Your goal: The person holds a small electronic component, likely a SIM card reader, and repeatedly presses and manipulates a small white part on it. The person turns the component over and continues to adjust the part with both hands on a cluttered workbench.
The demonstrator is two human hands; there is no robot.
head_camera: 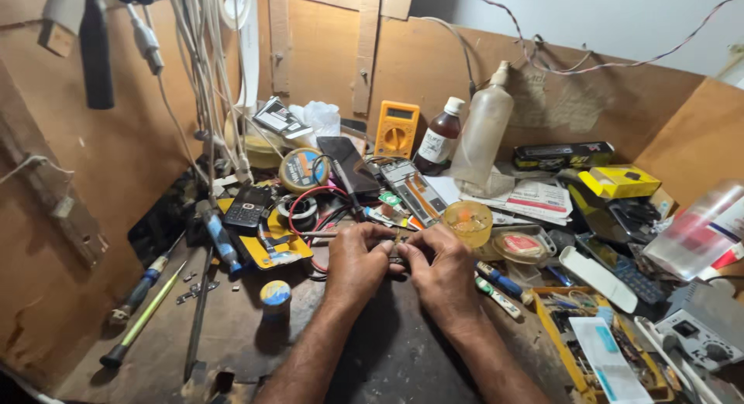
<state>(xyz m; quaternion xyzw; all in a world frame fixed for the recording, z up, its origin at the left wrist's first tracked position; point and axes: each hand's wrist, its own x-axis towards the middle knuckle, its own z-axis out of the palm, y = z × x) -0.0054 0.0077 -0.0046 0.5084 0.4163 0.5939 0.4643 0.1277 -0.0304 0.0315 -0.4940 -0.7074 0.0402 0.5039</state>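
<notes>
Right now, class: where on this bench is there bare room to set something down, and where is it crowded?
Bare dark bench lies between the screwdrivers and the left hand, past the small round tin. Behind both hands and right of the right hand, it is crowded.

Bare forearms, no sleeves; left hand [355, 260], right hand [442, 271] ringless

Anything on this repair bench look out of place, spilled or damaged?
Nothing looks spilled. The bench is heavily cluttered: loose small metal parts lie scattered by the screwdrivers, and opened phone boards are strewn behind the left hand and right hand.
</notes>
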